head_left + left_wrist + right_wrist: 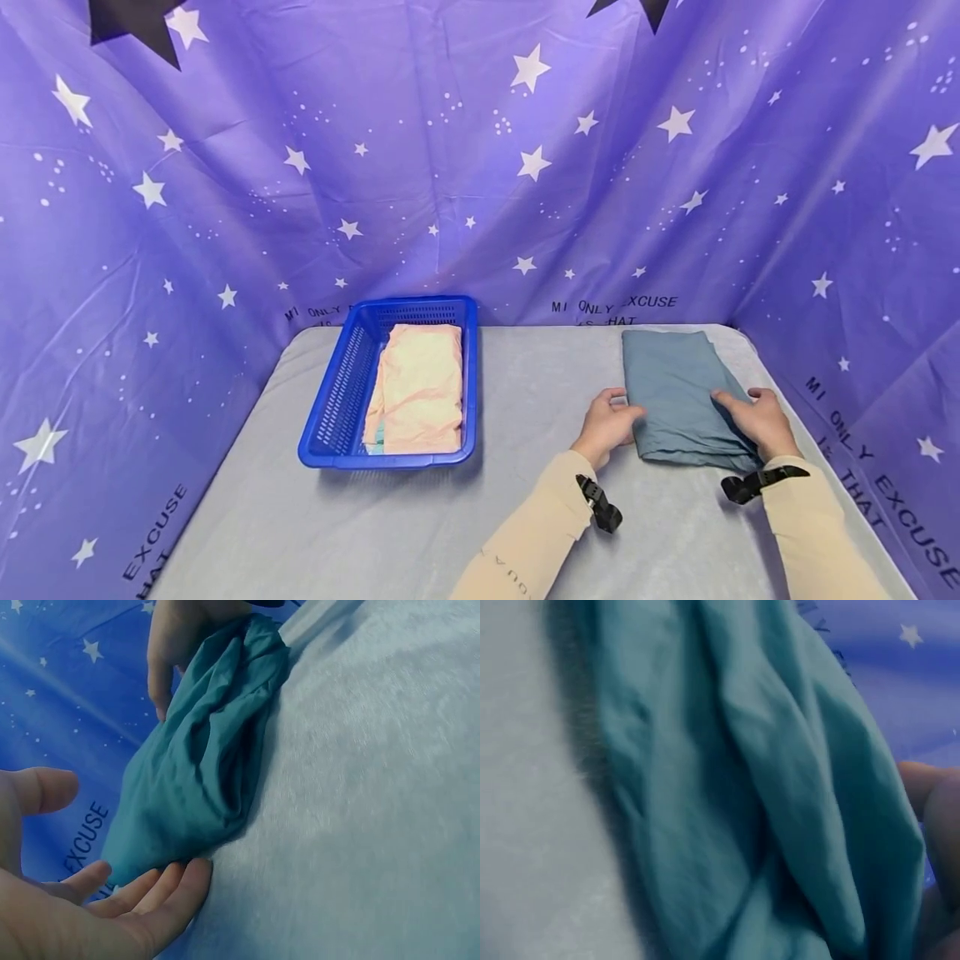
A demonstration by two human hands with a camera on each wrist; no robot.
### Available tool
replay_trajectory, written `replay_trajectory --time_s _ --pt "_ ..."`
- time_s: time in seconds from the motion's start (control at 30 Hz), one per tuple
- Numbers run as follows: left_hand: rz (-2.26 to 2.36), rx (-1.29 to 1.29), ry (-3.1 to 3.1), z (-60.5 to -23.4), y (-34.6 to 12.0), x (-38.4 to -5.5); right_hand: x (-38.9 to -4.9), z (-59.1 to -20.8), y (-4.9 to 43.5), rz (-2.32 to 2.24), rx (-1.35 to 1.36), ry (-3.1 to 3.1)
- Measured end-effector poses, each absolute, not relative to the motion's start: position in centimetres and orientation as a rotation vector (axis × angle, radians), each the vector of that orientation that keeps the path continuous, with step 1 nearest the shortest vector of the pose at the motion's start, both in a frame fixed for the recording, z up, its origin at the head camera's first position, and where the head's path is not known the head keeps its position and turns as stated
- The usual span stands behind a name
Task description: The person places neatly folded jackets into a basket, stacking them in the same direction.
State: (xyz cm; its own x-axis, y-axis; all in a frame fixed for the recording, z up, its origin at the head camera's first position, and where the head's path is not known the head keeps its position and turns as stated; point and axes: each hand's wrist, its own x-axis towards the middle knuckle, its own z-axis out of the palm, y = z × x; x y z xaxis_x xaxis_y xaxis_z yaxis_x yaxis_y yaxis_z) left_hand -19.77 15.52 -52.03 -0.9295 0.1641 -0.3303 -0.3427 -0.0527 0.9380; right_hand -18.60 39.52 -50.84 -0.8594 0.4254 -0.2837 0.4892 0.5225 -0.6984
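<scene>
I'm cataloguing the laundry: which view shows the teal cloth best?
The head view: it shows nearly the whole teal cloth and its outline. Left wrist shows its rumpled edge; right wrist, only cropped close-up folds.

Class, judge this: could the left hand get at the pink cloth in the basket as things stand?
Probably yes. The pink cloth lies uppermost in the open basket, and nothing stands between that and the left hand, which must probably leave the blue cloth first.
</scene>
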Motion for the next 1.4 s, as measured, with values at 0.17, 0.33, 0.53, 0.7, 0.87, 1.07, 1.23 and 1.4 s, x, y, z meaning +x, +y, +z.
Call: replay_trajectory --time_s 0.17,0.33,0.53,0.7,0.87,1.07,1.23,1.4 --pt "2.033 -0.238 1.869 -52.0 16.0 -20.1 -18.9 -51.1 40.1 -1.339 0.746 2.638" --pt "1.988 -0.236 1.873 -52.0 16.0 -20.5 -19.0 -51.1 40.5 -1.344 0.655 2.542" --pt "1.949 -0.156 1.839 -52.7 15.5 -21.1 -19.1 -51.4 40.2 -1.334 0.432 2.44" --pt "1.996 -0.125 1.753 -53.8 15.1 -21.7 -19.0 -51.9 39.4 -1.34 0.355 2.51" --pt "2.046 -0.119 1.709 -54.6 14.8 -22.0 -18.7 -52.2 38.4 -1.356 0.286 2.598" --pt "2.069 -0.04 1.626 -55.5 14.1 -22.5 -18.2 -52.7 37.3 -1.43 0.263 2.631" --pt "2.07 0.028 1.602 -55.8 13.6 -22.6 -17.7 -52.8 36.4 -1.488 0.283 2.619" --pt "2.097 0.054 1.599 -56.1 13.4 -22.4 -17.5 -52.9 35.7 -1.533 0.344 2.593"
